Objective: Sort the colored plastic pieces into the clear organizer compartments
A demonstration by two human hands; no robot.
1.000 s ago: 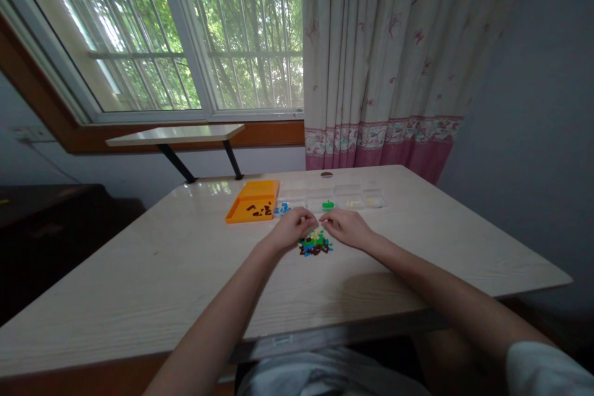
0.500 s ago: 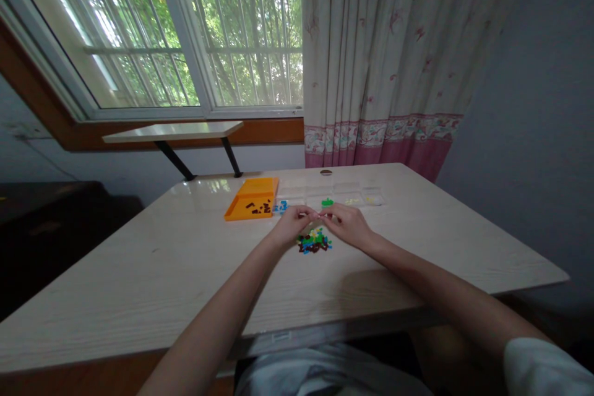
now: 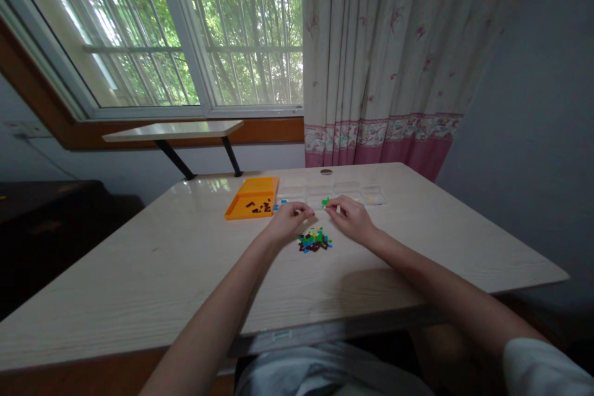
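Observation:
My left hand [image 3: 289,221] hovers over the table behind a small pile of mixed building pieces [image 3: 315,241], its thumb and fingers pinched together. My right hand [image 3: 351,219] is pinched too, a short gap to the right, near green pieces [image 3: 325,202] in a clear container. Whatever either pinch holds is too small to make out. The pile mixes brown, blue, green and yellow bits. Beyond my left hand a few blue pieces [image 3: 277,206] show, partly covered by it.
An open orange box [image 3: 234,209] with dark brown pieces [image 3: 266,205] stands to the left. Clear lidded containers [image 3: 374,195] line up to its right, one with pale yellow pieces. A raised shelf [image 3: 174,130] stands at the table's [image 3: 195,272] back left.
My hands were touching at the fingertips and have come apart. My left hand moved slightly left, my right hand slightly right and away from me. The pile looks the same.

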